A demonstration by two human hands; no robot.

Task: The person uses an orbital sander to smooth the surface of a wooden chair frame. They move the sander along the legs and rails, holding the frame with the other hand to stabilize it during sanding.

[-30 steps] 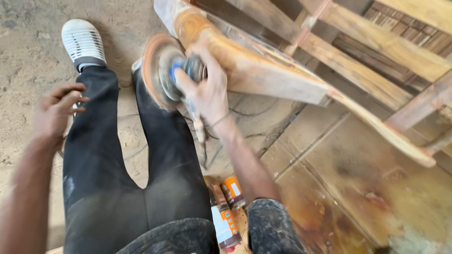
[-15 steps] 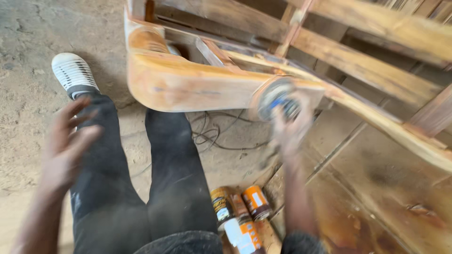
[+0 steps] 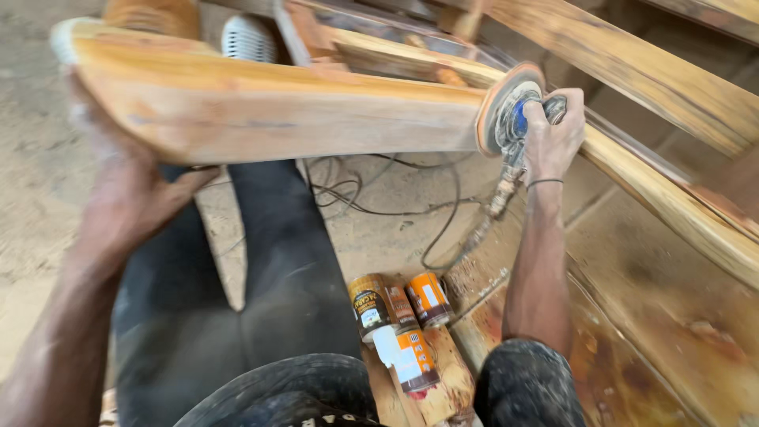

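Observation:
My right hand (image 3: 551, 136) grips a disc sander (image 3: 508, 119) whose round orange pad presses against the side of a curved, orange-stained wooden furniture arm (image 3: 285, 119). The sander's cable (image 3: 411, 202) trails down across the floor. My left hand (image 3: 130, 186) cups the underside of the arm's rounded left end, holding it from below. My legs in dark trousers (image 3: 261, 277) stretch out beneath the wood, and a white shoe (image 3: 247, 37) shows behind the arm.
Three small orange-and-brown tins (image 3: 399, 316) lie on the floor between my knees. Slanted wooden frame rails (image 3: 632, 71) run along the top right, with stained boards (image 3: 648, 316) below them. Dusty concrete floor (image 3: 32, 158) lies at left.
The sander has slid rightward along the wooden arm. My left hand rose from my thigh and took hold of the arm's left end. The view moved closer to the wood.

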